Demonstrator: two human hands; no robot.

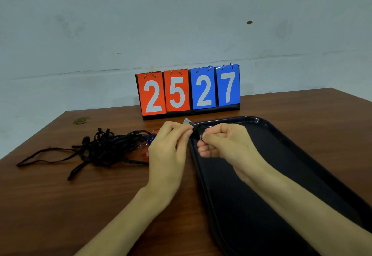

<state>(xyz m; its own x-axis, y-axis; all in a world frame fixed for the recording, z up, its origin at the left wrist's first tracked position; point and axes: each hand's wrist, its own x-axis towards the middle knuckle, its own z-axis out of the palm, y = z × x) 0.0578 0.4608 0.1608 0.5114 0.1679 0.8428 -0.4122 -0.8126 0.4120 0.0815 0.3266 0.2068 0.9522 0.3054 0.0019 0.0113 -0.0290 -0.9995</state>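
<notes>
**1 strap bundle (196, 133), gripped twice**

Tangled lanyards (100, 147) lie at 9 o'clock. The left hand (169, 147) pinches the strap bundle. The right hand (223, 141), at its 3 o'clock, grips it over the tray (225, 205) rim. The scoreboard (189, 91) stands at 12 o'clock.

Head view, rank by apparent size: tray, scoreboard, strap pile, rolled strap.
1. tray, though it's nearest the camera
2-3. strap pile and scoreboard look alike; the scoreboard sits farther back, so unranked
4. rolled strap
</notes>
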